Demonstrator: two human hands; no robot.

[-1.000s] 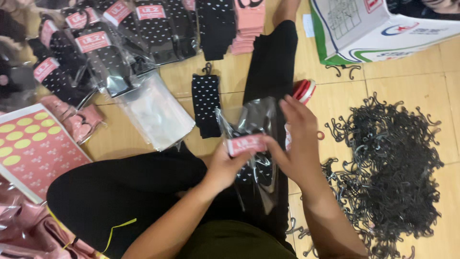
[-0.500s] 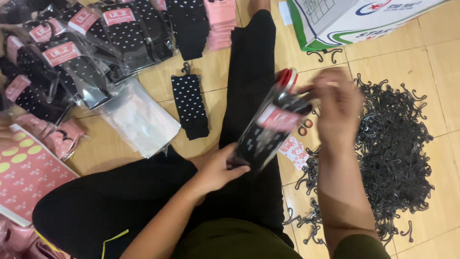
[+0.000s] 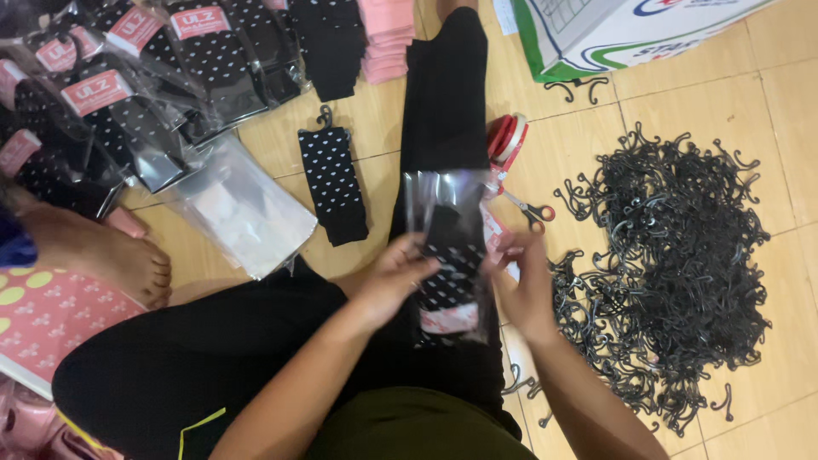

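a clear plastic bag [image 3: 449, 247] with a pair of black socks [image 3: 449, 273] with white dots inside is held up over the person's lap, just above the black trouser leg [image 3: 443, 111]. the socks have a pink label [image 3: 449, 319] at the end nearest the person. the top part of the bag is see-through and sticks up past the socks.

the left hand [image 3: 388, 281] holds the left edge of the bag, with its fingers curled around the side and the thumb on the front. the right hand [image 3: 521, 285] is at the right edge of the bag, fingers bent and pinching it; it is a bit blurry, so the exact grip is hard to see.

just beside the right hand, on the wood-look floor [image 3: 767, 128], lie small scissors [image 3: 530, 209] with red handles and a red and white tape roll [image 3: 507, 140]. further right is a big heap of black plastic hooks [image 3: 682, 273].

to the left of the leg lies one loose dotted sock [image 3: 334, 183] with a hook on top. next to it is a pile of empty clear bags [image 3: 239, 209]. in the top left corner are many packed socks [image 3: 153, 77] in bags with pink labels. a stack of pink cards [image 3: 388, 38] sits at the top. a bare foot [image 3: 102, 251] rests at the left, near a pink sheet with yellow spots [image 3: 43, 319]. a white cardboard box [image 3: 613, 30] is at the top right.
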